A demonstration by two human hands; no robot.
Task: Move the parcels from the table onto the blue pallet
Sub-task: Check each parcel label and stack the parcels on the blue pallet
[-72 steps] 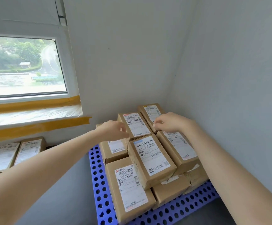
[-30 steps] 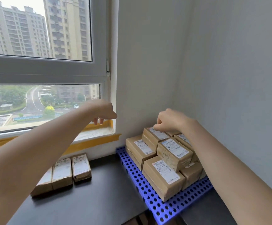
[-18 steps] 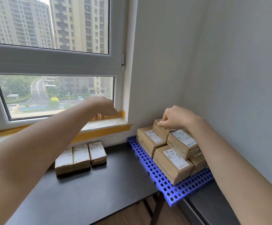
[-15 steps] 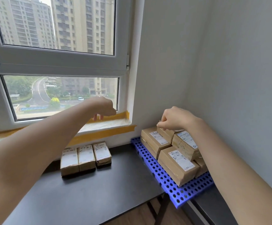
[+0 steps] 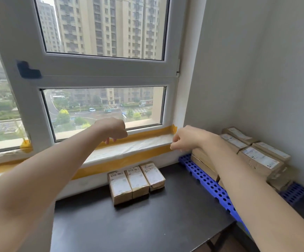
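Note:
Three brown parcels [image 5: 136, 181] with white labels stand side by side on the black table [image 5: 147, 226], against the wall under the window. At the right, the blue perforated pallet [image 5: 207, 180] carries several stacked brown parcels [image 5: 256, 159]. My left hand [image 5: 114, 130] hovers in the air above the three parcels, fingers hanging loosely curled and holding nothing. My right hand [image 5: 185, 137] floats just left of the pallet stack, fingers loosely curled, also empty. My right forearm hides part of the pallet and its parcels.
A window sill [image 5: 129, 148] edged with yellow tape runs behind the table. Grey walls close the corner behind and to the right of the pallet. The table's front edge [image 5: 211, 237] drops to the floor at the lower right.
My right hand has lifted off the pallet stack and moved left, empty. My view has turned left, bringing the three table parcels toward the centre. My left hand stays raised above them.

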